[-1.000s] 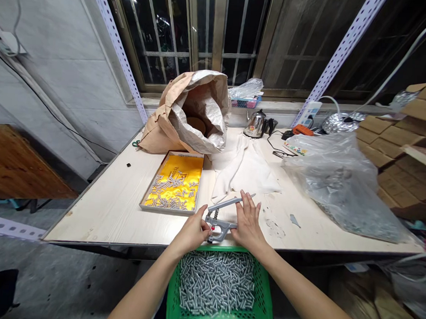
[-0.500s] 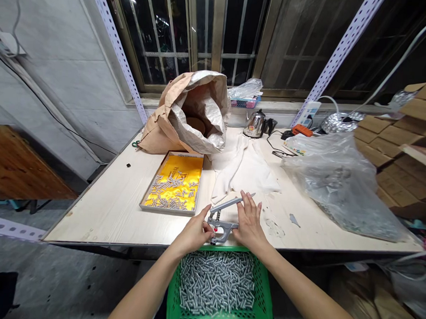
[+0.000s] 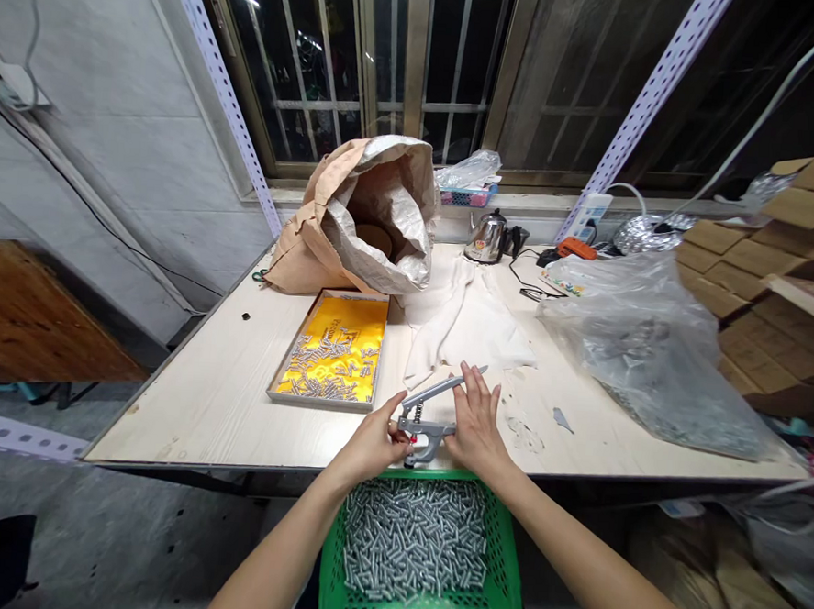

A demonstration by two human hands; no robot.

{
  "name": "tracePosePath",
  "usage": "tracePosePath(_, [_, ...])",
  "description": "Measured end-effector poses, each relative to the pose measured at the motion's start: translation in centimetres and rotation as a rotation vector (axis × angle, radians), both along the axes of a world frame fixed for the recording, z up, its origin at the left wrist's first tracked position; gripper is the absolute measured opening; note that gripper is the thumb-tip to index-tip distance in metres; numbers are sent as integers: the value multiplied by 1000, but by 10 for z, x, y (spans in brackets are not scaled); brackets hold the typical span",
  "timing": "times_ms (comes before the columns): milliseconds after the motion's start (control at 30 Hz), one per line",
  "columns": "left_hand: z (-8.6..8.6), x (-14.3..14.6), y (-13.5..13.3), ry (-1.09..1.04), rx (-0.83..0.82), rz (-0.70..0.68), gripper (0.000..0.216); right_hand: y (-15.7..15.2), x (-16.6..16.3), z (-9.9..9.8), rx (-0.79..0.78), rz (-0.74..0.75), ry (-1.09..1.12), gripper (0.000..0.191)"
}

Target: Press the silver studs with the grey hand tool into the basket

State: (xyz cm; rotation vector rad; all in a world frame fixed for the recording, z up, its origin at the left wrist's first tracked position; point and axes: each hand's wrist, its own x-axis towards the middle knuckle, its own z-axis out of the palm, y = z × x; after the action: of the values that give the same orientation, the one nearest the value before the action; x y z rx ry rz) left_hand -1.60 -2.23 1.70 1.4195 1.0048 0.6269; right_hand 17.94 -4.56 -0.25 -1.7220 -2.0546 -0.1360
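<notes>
Grey snap-fastener pliers are held above the table's front edge, handles spread, a coil spring between them. My right hand is wrapped round the handles at their right end. At the left end, by the jaws and a small red part, my left hand is closed in a pinch; what its fingertips hold is too small to tell. Just below both hands is a green plastic basket holding a heap of small silver screw-like metal pieces.
A shallow tray with yellow cloth and scattered metal pieces lies to the left. Behind it slumps a large paper sack. White cloth, a kettle, a clear plastic bag and cardboard boxes occupy the back and right.
Almost nothing differs. Both hands keep their places on the pliers, with only a very slight shift at the left fingertips.
</notes>
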Motion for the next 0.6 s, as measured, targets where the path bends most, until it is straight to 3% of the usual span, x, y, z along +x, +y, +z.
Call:
tracePosePath(433, [-5,2,0,-19,-76,-78,88,-6,0,-8,-79,-9,12,69])
tracePosePath(533, [-5,4,0,-107,-175,-24,87,-5,3,-3,-60,-20,-29,67])
tracePosePath(600, [-6,6,0,-153,-218,76,74,-3,5,1,-42,-39,-44,65])
